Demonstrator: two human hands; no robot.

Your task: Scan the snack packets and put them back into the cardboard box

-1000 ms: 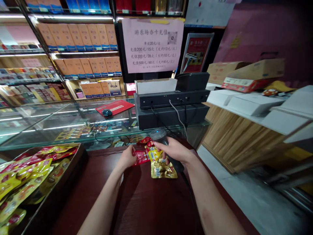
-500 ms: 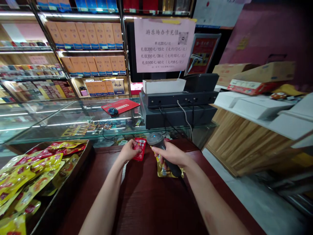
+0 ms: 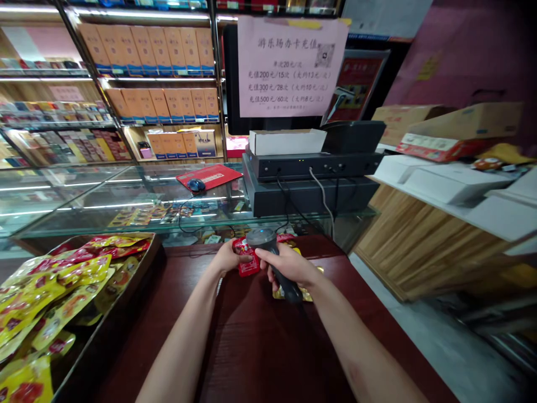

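Note:
My left hand (image 3: pixel 227 258) pinches a small red snack packet (image 3: pixel 249 263) by its left side, just above the dark red wooden counter (image 3: pixel 184 330). In my right hand (image 3: pixel 289 263) is a black handheld barcode scanner (image 3: pixel 289 288), its round head tilted over the upper right part of the red packet. A small blue light shows on top of the scanner head. A yellow snack packet (image 3: pixel 307 295) lies on the counter beneath my right hand and the scanner, partly hidden. Behind the scanner, a bit of another red packet (image 3: pixel 286 238) shows.
On the left stands an open carton (image 3: pixel 157 252) heaped with yellow and red snack packets. A glass display case (image 3: pixel 138 187) runs behind the counter, bearing a mouse (image 3: pixel 196 185) on a red pad and a black cash drawer (image 3: pixel 308 196) with cables. White boxes (image 3: pixel 453 182) sit at right.
The red packet in my left hand has turned so its printed face shows more and now sits closer to the scanner. The scanner head has moved slightly left over it. The view has tilted slightly down.

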